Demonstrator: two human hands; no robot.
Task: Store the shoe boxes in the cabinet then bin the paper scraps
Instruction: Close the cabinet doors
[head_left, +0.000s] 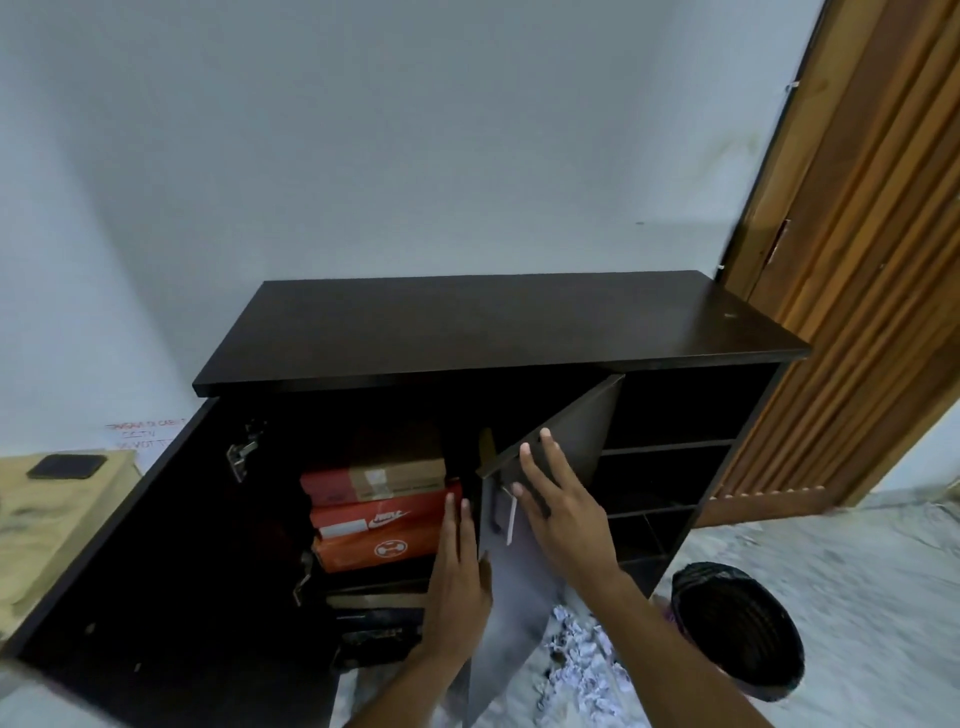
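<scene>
A dark wooden cabinet (498, 327) stands against the wall with both doors swung out. Inside its left half sit three stacked shoe boxes: a red and brown one (374, 483), a red one with a white logo (384, 517) and an orange one (379, 551). My left hand (457, 577) is flat, fingers together, against the right end of the red and orange boxes. My right hand (561, 499) lies spread on the outer face of the right door (524, 519), near its handle. Crumpled white paper scraps (582, 654) lie on the floor beside a black bin (737, 629).
The left door (171, 561) juts far out toward me. Dark boxes (374, 629) fill the shelf below the stack. The cabinet's right half has bare shelves (670, 447). A low beige stand with a black object (67, 466) is at left; a wooden door (852, 260) at right.
</scene>
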